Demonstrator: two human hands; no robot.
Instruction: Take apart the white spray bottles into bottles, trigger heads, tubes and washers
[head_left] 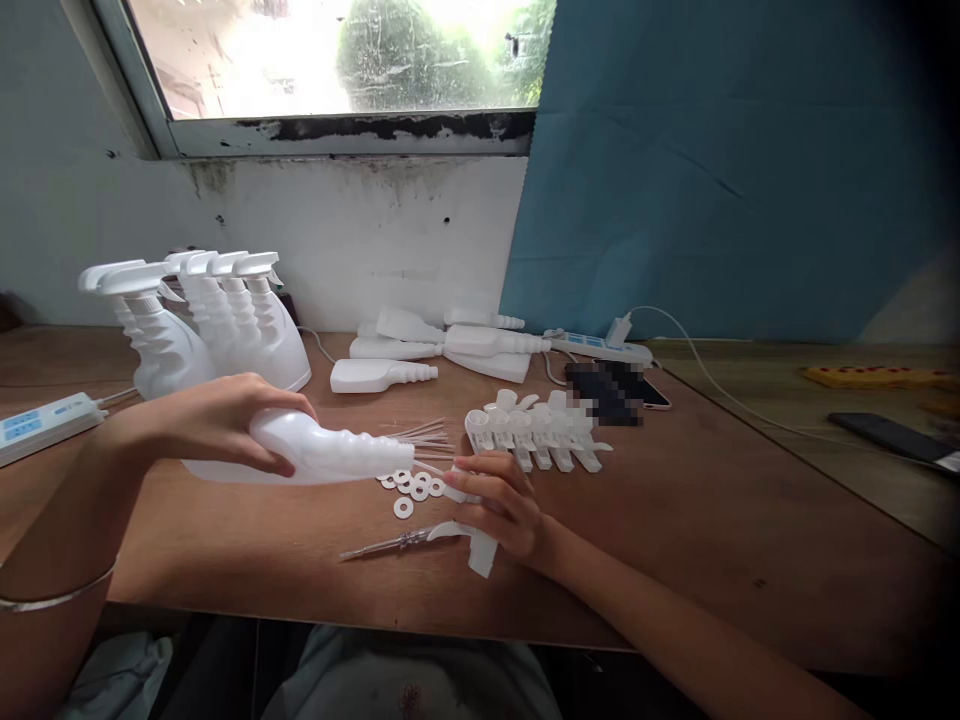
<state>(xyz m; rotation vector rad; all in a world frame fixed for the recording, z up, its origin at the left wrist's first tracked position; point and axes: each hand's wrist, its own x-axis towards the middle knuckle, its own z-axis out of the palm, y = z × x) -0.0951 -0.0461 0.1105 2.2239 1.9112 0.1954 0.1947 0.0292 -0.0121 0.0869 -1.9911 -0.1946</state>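
My left hand point(247, 425) grips a white spray bottle point(337, 455) by its body. The bottle is tilted on its side, its neck pointing right. Facing that neck, my right hand point(506, 505) is closed round a white trigger sprayer head point(484, 550), most of it covered by my fingers. A thin dip tube point(429, 467) runs between the sprayer head and the bottle mouth; how far it reaches inside I cannot tell. Several white washers point(403, 508) lie just under the bottle neck. Below them rests a screwdriver point(382, 545) with a clear handle, close to the sprayer's trigger.
Behind the bottle lie several loose thin tubes point(420, 432). More sprayer heads point(532, 430) lie in rows to the right. Assembled spray bottles point(255, 330) stand back left, and bottles without heads point(382, 374) lie by the wall. Power strips point(600, 347) and phones point(885, 438) are around.
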